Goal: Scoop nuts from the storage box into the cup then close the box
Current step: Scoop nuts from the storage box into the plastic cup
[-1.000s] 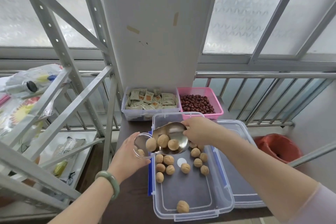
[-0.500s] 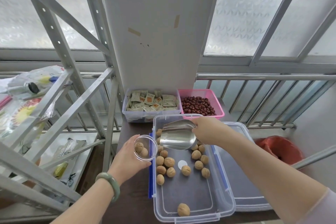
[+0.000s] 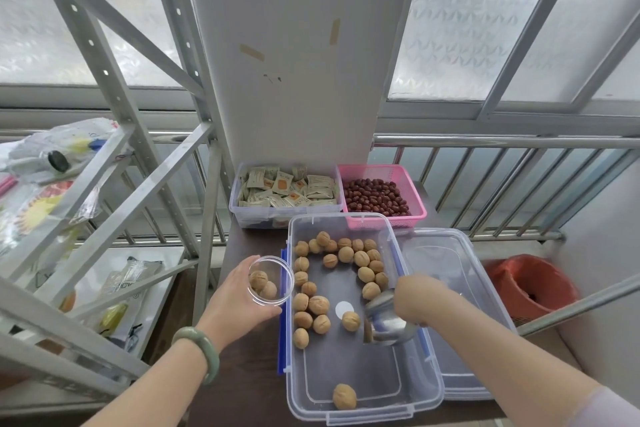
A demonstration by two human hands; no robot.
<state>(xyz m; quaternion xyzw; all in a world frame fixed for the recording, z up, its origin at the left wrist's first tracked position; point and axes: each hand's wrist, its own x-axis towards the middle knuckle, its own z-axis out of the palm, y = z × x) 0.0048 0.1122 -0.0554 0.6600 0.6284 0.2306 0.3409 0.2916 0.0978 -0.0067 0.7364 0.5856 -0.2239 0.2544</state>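
The clear cup [image 3: 271, 280], with two walnuts inside, is gripped by the left hand [image 3: 239, 298] just beside the open storage box [image 3: 360, 388], and the metal scoop [image 3: 386, 322] is gripped low inside it by the right hand [image 3: 417, 295], so walnuts [image 3: 346, 274] could be knocked out if it is pushed fast.

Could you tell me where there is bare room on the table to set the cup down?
The dark table is bare left of the box, below the left hand holding the cup. Behind the box it is crowded with the sachet tub and pink basket; the lid fills the right.
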